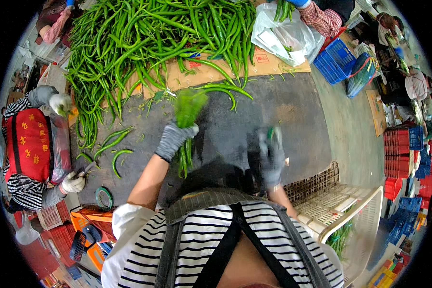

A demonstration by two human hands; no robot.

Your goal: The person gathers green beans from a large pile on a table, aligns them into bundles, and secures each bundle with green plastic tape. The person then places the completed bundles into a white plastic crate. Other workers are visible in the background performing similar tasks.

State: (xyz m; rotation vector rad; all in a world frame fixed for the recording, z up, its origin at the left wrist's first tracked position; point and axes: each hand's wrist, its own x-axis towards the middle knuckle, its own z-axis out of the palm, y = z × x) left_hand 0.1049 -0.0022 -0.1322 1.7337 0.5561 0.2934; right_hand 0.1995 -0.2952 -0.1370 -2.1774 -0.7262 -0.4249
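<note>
My left hand, in a grey knit glove, grips a bunch of long green chili peppers. Their upper ends are blurred and their lower ends hang below my fist. On the right, my gloved right hand is blurred above the dark tabletop; it holds what looks like a roll of green tape. A large heap of green chili peppers covers the far side of the table, partly on flattened cardboard. Several loose peppers lie left of my left hand.
A co-worker's gloved hand rests at the left edge, near another tape roll. Another person's sleeve reaches over a clear plastic bag. A white plastic crate stands at my right, blue crates beyond.
</note>
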